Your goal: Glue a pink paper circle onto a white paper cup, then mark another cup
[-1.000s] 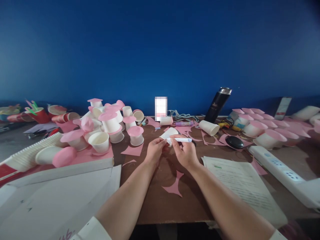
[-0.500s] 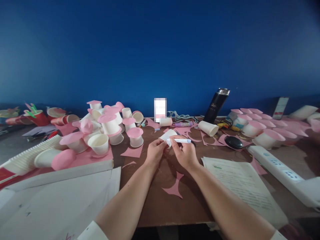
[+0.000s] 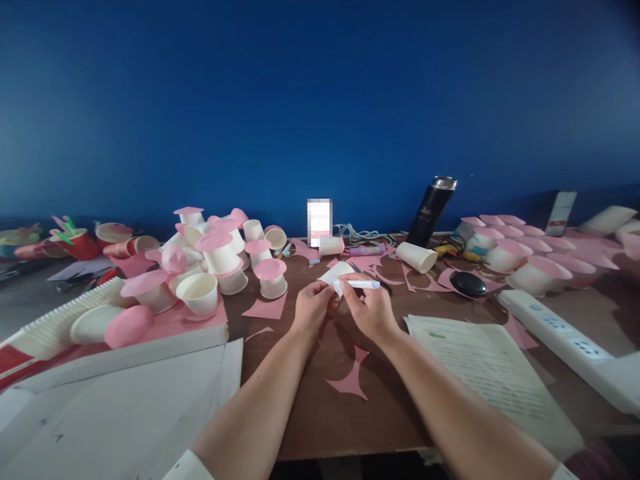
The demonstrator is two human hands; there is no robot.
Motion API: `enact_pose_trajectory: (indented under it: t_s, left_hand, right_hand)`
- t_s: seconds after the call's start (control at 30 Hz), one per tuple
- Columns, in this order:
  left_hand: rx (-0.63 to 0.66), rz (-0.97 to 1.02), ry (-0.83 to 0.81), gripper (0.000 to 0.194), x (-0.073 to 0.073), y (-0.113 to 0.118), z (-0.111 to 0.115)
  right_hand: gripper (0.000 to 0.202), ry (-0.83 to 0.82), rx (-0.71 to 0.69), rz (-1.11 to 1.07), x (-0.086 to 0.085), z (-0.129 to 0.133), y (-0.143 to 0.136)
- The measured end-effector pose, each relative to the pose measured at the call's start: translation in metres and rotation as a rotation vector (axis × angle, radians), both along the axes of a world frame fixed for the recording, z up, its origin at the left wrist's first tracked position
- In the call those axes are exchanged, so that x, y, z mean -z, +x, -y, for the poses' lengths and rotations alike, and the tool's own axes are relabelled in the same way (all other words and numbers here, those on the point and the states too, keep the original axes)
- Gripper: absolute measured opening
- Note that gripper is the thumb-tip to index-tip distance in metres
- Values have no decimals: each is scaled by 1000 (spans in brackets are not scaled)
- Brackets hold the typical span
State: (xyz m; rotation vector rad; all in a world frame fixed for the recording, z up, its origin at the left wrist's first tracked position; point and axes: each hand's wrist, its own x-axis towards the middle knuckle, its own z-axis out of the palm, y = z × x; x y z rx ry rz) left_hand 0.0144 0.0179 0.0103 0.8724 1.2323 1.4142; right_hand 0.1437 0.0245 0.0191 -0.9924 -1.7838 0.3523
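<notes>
My left hand (image 3: 313,308) is closed on a white paper cup (image 3: 336,272), which lies tilted over the middle of the table. My right hand (image 3: 369,307) pinches a white marker pen (image 3: 364,284), its front end pointing left against or close to the cup's side; whether the tip touches cannot be made out. The cup's lower part is hidden behind my fingers. Just beyond lie another white paper cup (image 3: 331,246) on its side and a purple tube (image 3: 364,251). A pink paper scrap (image 3: 354,380) rests between my forearms.
Left, white cups with pink paper discs (image 3: 218,257) pile up beside a stack of nested cups (image 3: 75,313) and a white board (image 3: 135,407). Right are a black flask (image 3: 433,210), capped cups (image 3: 535,275), a black round object (image 3: 468,284), a power strip (image 3: 560,337) and printed paper (image 3: 480,367).
Both hands keep their grips on the cup and the marker pen. The pen has shifted very slightly down and left, while the whole view has moved a little.
</notes>
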Motion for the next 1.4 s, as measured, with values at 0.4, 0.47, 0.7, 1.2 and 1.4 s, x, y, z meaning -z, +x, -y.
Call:
enact_pose_trajectory:
  t_s: [0.4, 0.47, 0.7, 1.2, 1.4]
  left_hand:
    - [9, -53, 14, 18, 3, 0, 0]
    - [9, -55, 22, 18, 3, 0, 0]
    - [11, -65, 13, 19, 3, 0, 0]
    - [11, -46, 15, 20, -2, 2, 3]
    - [17, -55, 11, 20, -4, 1, 4]
  right_hand:
    - [17, -12, -19, 10, 0, 0, 0]
    - [16, -12, -19, 12, 1, 0, 0]
    - [16, -8, -30, 7, 3, -1, 0]
    - [14, -27, -70, 14, 2, 1, -1]
    - [14, -38, -75, 21, 2, 1, -1]
